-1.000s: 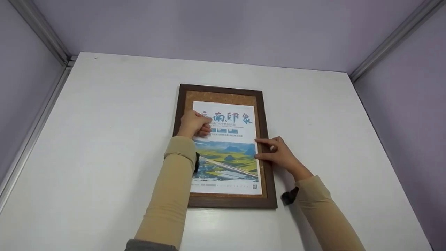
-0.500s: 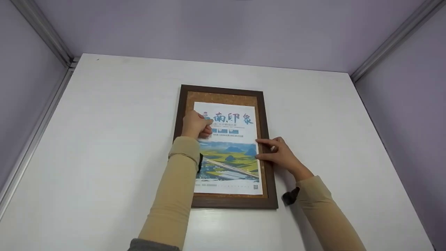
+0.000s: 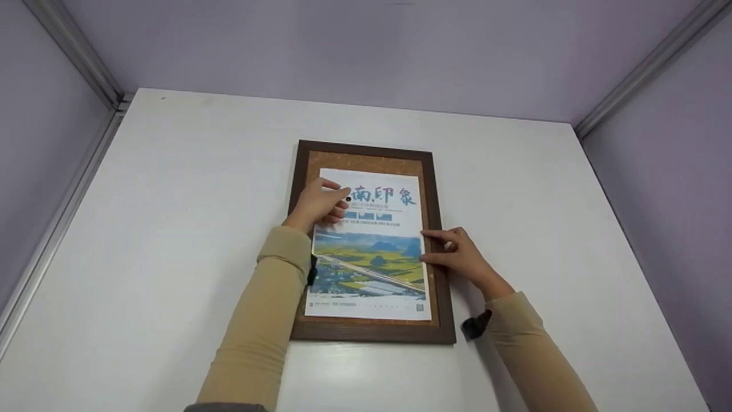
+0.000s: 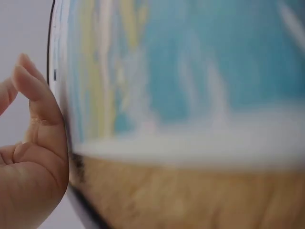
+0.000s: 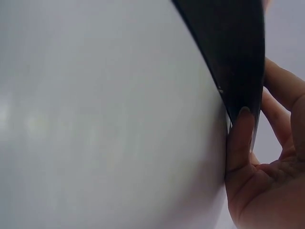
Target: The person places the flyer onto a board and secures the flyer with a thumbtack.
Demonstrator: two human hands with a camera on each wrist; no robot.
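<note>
Counter (image 3: 171, 229), white, fills the booth between lilac walls (image 3: 400, 57); a dark wooden frame (image 3: 297, 171) with a cork board (image 3: 366, 161) inside lies flat at its middle, long side running near to far. Poster (image 3: 372, 269) lies on the cork, roughly squared to the frame, cork strip showing at the far and right sides, near left corner running out over the frame's left rail. Judged progress: sheet is placed and being pinned; a small black round dot, probably a pushpin (image 3: 348, 198), sits at the left hand's fingertips near the far left of the sheet; no pin visible at the other corners, so most of the fixing looks left to do.

Poster look: white sheet, big blue and red brush characters across the far part, small blue picture boxes under them, green and yellow field landscape with a road in the middle, white strip with a small code at the near edge. Flat, no curl seen.

Left hand (image 3: 317, 201), grip: fingers bent over the far left part of the poster, tips together at the dot; left wrist view is too blurred to confirm. Right hand (image 3: 457, 254), grip apart: straight fingers press the poster's right edge and the frame rail, holding nothing
</note>
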